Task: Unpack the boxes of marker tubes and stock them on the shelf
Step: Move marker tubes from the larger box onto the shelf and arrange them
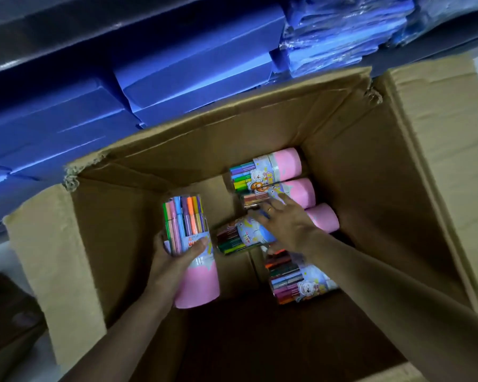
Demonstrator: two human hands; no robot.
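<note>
A large open cardboard box (pixel 351 166) holds several marker tubes with pink bases and clear tops. My left hand (pixel 174 257) grips one tube (pixel 193 260) around its middle, lifted at the box's left side with the markers pointing away from me. My right hand (pixel 284 224) reaches down into the box with its fingers spread over the tubes lying there, touching a tube (pixel 276 191) in the far stack. Another tube (pixel 243 238) lies just left of that hand, and one more tube (pixel 298 282) lies nearer to me under my right forearm.
Blue flat boxes (pixel 94 117) fill the shelf behind the carton, with blue plastic-wrapped packs (pixel 351 31) at the upper right. The carton's flaps stand open on the left (pixel 53 257) and right (pixel 447 133). A dark box (pixel 9 312) sits low on the left.
</note>
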